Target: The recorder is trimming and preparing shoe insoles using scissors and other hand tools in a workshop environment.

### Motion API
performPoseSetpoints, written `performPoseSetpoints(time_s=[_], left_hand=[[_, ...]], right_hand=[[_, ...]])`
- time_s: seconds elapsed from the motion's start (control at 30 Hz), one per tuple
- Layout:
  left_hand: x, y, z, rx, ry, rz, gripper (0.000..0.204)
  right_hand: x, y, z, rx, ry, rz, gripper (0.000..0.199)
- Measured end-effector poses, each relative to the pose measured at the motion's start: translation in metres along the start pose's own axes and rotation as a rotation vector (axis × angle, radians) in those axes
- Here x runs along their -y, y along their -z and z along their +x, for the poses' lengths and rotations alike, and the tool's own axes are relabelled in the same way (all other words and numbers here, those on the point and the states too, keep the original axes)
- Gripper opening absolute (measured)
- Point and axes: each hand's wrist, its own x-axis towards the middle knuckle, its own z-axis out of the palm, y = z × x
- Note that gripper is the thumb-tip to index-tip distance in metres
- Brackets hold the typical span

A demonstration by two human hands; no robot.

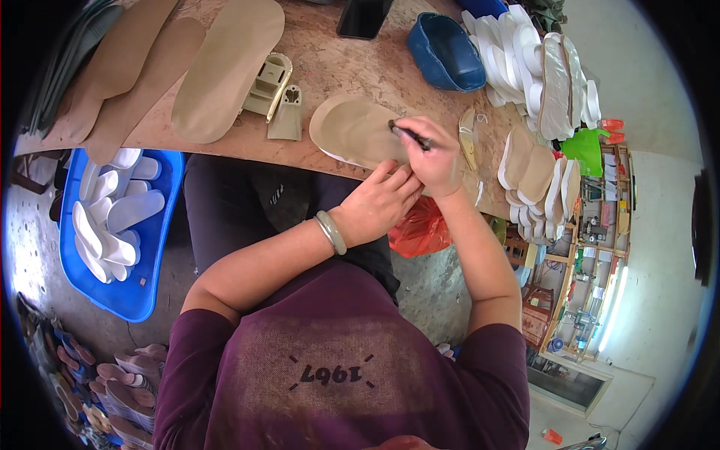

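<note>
Head view: working on tan-topped sole (349, 131) on counter (337, 67), just left of right hand (433, 157). Gripping dark pen-like tool (412, 138) in right hand, aimed at sole; laying left hand (377, 204) by near edge, seemingly touching right; cannot tell if pinching sole. Judged midway on this one. Apparently done: stacked soles (536, 176) right of hands. Likely left: white soles (88, 232) in blue tray (135, 300), well left of hands.
</note>
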Motion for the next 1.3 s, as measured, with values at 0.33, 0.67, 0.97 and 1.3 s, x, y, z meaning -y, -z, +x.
performPoseSetpoints(time_s=[0.33,0.67,0.97,1.3], left_hand=[[0.004,-0.005,-0.004,-0.042,0.037,-0.032,0.047],[0.004,-0.004,-0.003,-0.028,0.031,-0.018,0.046],[0.004,-0.006,-0.007,-0.003,0.019,-0.093,0.05],[0.007,-0.006,-0.001,-0.042,0.036,-0.104,0.05]], right_hand=[[-0.003,0.015,-0.008,-0.01,-0.56,0.506,0.018],[0.013,-0.006,0.018,-0.175,-0.664,0.225,0.021],[0.019,0.004,0.017,0.2,0.064,-0.047,0.024],[-0.021,-0.007,0.038,-0.262,-0.857,0.938,0.022]])
